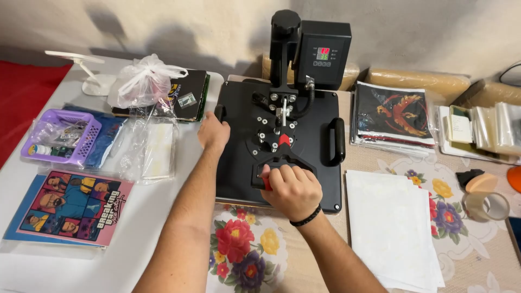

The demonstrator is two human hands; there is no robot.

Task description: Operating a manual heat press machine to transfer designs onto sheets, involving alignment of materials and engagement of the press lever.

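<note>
A black heat press (pixel 304 135) sits closed at the middle of the table, its control box with a lit red and green display (pixel 323 53) at the back. My right hand (pixel 290 190) is closed around the press's front lever handle, which has a red grip. My left hand (pixel 213 133) grips the black side handle on the press's left edge. A black band circles my right wrist. The matching side handle (pixel 337 141) on the right is free.
A stack of white sheets (pixel 393 228) lies right of the press, printed shirts (pixel 395 116) behind it, tape rolls (pixel 485 203) far right. On the left are a purple basket (pixel 62 135), clear bags (pixel 144 81), a colourful print (pixel 73 209) and a white lamp (pixel 87 70). A floral cloth (pixel 244 244) covers the table.
</note>
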